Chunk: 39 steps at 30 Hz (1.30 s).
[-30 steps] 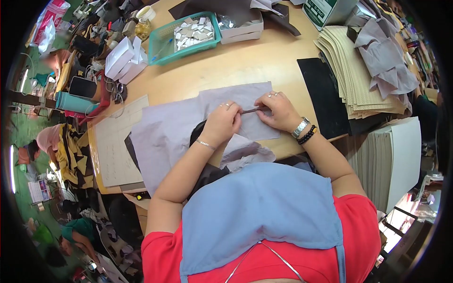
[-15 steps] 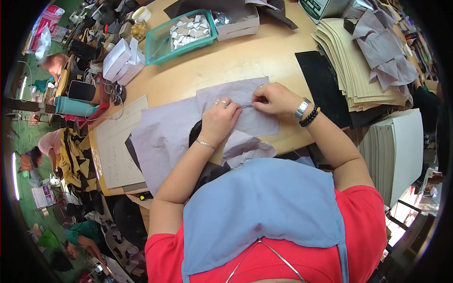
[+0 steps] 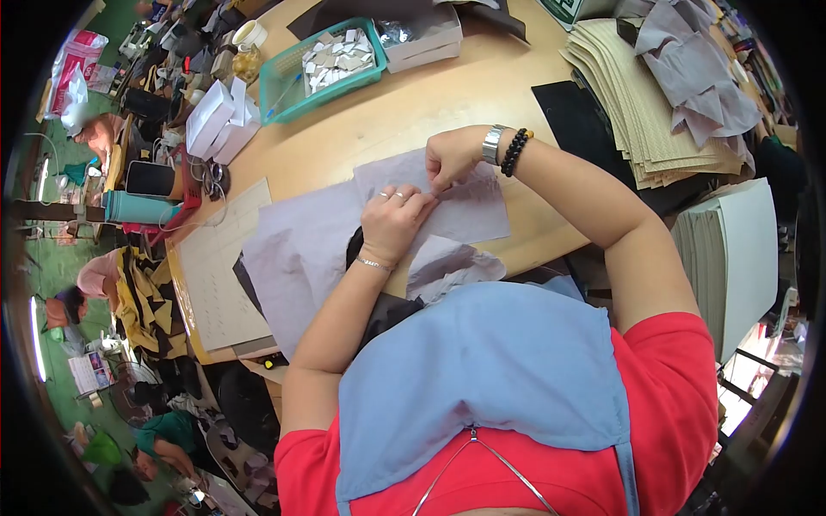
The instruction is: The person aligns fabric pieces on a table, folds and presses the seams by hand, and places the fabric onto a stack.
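Thin lilac-grey fabric (image 3: 301, 232) lies wrinkled across the front of the wooden table, with a flatter part (image 3: 477, 206) under and beside my hands. My left hand (image 3: 393, 222), with rings on it, rests on the fabric, its thumb and fingertips pinched together on it. Close by, my right hand (image 3: 453, 159) is bent over with its fingers closed, gripping at the fabric right by the left fingertips. What exactly lies between the fingertips is mostly hidden. A crumpled fold of fabric (image 3: 452, 267) hangs near the table's front edge, against my blue apron (image 3: 482, 361).
A green basket (image 3: 274, 96) of small pale pieces and a white box (image 3: 426, 50) stand at the back. Stacked cream sheets (image 3: 602, 95) and a black panel (image 3: 572, 125) lie right. A paper pattern (image 3: 219, 267) lies left. Co-workers are at far left.
My right hand has moved left and slightly up to my left fingertips, and its wrist has turned over. The dark strip seen between the hands is now covered. My left hand stays almost in place.
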Motion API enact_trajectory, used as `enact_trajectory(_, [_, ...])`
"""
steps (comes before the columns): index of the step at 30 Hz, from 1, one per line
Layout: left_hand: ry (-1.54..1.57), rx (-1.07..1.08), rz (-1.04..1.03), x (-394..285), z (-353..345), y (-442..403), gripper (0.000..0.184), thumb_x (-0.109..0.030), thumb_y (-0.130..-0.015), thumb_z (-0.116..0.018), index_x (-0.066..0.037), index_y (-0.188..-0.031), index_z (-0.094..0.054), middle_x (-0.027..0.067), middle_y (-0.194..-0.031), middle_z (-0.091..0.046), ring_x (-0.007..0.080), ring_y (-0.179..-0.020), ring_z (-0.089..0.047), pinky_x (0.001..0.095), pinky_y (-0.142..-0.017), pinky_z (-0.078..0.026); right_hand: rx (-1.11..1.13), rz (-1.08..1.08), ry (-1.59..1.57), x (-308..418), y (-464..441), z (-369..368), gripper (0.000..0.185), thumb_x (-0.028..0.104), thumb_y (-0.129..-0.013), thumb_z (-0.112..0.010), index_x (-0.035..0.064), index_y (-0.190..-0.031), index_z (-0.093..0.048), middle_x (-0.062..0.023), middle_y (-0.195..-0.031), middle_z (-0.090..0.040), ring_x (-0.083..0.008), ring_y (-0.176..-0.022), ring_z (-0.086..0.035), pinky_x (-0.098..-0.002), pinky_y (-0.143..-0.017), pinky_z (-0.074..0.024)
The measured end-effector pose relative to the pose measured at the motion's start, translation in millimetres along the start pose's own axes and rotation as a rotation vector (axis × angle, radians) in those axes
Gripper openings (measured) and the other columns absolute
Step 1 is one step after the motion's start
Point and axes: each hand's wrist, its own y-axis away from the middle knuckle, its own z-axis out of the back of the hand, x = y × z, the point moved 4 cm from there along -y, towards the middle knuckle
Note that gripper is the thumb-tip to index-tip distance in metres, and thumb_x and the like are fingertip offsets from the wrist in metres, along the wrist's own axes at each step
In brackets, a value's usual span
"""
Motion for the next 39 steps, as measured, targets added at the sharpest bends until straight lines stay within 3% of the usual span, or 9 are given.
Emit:
enact_trajectory(9, [0.021, 0.027, 0.030, 0.1, 1.9, 2.8, 0.013, -0.026, -0.074, -0.077, -0.017, -0.076, -0.066, -0.0036, -0.076, -0.062, 0.0179, -0.066, -0.058, 0.0304, -0.056, -0.048, 0.015, 0.019, 0.142, 12.6, -9.3, -2.3, 0.022, 0.024, -0.068, -0.071, 0.0047, -0.077, -0.073, -0.0055, -0.070, -0.070, -0.0151, -0.062, -0.064, -0.0293, -0.057, -0.0505])
enact_trajectory(15, [-0.008, 0.102, 0.017, -0.3, -3.4, 3.1, 0.010, -0.022, -0.078, -0.074, -0.015, -0.081, -0.068, -0.0009, -0.080, -0.062, 0.0195, -0.069, -0.060, 0.0310, -0.059, -0.048, -0.177, 0.100, 0.460, 22.9, -1.9, -8.8, 0.023, 0.027, -0.074, -0.067, 0.0055, -0.082, -0.072, -0.0126, -0.077, -0.071, -0.0257, -0.072, -0.067, -0.0371, -0.066, -0.0526])
enact_trajectory(18, [0.028, 0.117, 0.095, -0.7, -3.2, 2.5, 0.010, -0.022, -0.079, -0.073, -0.014, -0.081, -0.068, 0.0000, -0.080, -0.062, 0.0208, -0.072, -0.061, 0.0326, -0.060, -0.049, -0.215, 0.118, 0.416, 13.1, 2.8, -11.5, 0.026, 0.032, -0.078, -0.066, 0.0068, -0.086, -0.071, -0.0136, -0.079, -0.070, -0.0286, -0.075, -0.067, -0.0391, -0.070, -0.0524])
enact_trajectory(25, [0.238, 0.111, 0.247, 3.2, 1.9, -2.7, 0.012, -0.022, -0.080, -0.071, -0.011, -0.081, -0.067, 0.0051, -0.081, -0.061, 0.0265, -0.074, -0.061, 0.0394, -0.065, -0.049, -0.367, 0.202, 0.117, -22.3, 50.5, -18.2, 0.018, 0.019, -0.078, -0.070, 0.0071, -0.092, -0.069, -0.0141, -0.089, -0.070, -0.0295, -0.082, -0.067, -0.0397, -0.074, -0.0522])
enact_trajectory(28, [0.393, 0.300, 0.361, 11.5, -6.1, -6.8, 0.015, -0.023, -0.083, -0.069, -0.008, -0.083, -0.067, 0.0079, -0.084, -0.065, 0.0282, -0.075, -0.062, 0.0396, -0.068, -0.050, -0.538, 0.210, 0.156, -36.4, 74.8, -31.7, 0.013, 0.012, -0.079, -0.070, 0.0079, -0.091, -0.067, -0.0105, -0.086, -0.068, -0.0279, -0.082, -0.065, -0.0384, -0.075, -0.0507])
enact_trajectory(31, [0.585, 0.444, 0.576, 17.5, -16.6, -19.2, 0.019, -0.022, -0.088, -0.068, -0.003, -0.088, -0.068, 0.0099, -0.084, -0.068, 0.0195, -0.071, -0.063, 0.0311, -0.066, -0.049, -0.736, 0.245, 0.346, -38.6, 85.2, -29.7, 0.013, 0.009, -0.079, -0.070, 0.0097, -0.090, -0.065, -0.0068, -0.086, -0.065, -0.0247, -0.082, -0.062, -0.0362, -0.075, -0.0482])
enact_trajectory(34, [0.645, 0.536, 0.537, 33.2, -40.4, -41.4, 0.022, -0.024, -0.086, -0.068, -0.004, -0.093, -0.071, 0.0129, -0.089, -0.072, 0.0238, -0.078, -0.068, 0.0337, -0.074, -0.052, -1.018, 0.309, 0.556, -35.2, 85.9, -13.3, 0.015, 0.009, -0.078, -0.070, 0.0122, -0.092, -0.064, -0.0052, -0.089, -0.064, -0.0242, -0.088, -0.060, -0.0369, -0.080, -0.0458])
enact_trajectory(36, [0.665, 0.713, 0.637, 41.1, -44.8, -58.6, 0.021, -0.021, -0.088, -0.068, -0.002, -0.097, -0.071, 0.0077, -0.084, -0.071, 0.0144, -0.074, -0.063, 0.0289, -0.068, -0.050, -1.209, 0.297, 0.615, -31.4, 81.2, -0.1, 0.016, 0.009, -0.078, -0.070, 0.0134, -0.092, -0.064, -0.0042, -0.090, -0.064, -0.0236, -0.092, -0.059, -0.0370, -0.082, -0.0446])
enact_trajectory(39, [0.646, 0.854, 0.632, 51.5, -49.3, -69.5, 0.020, -0.018, -0.089, -0.067, -0.002, -0.100, -0.071, 0.0038, -0.081, -0.070, 0.0086, -0.071, -0.059, 0.0260, -0.065, -0.050, -1.199, 0.336, 0.247, -26.6, 73.2, -14.6, 0.013, 0.008, -0.080, -0.070, 0.0091, -0.091, -0.063, -0.0066, -0.087, -0.064, -0.0264, -0.082, -0.062, -0.0378, -0.073, -0.0484])
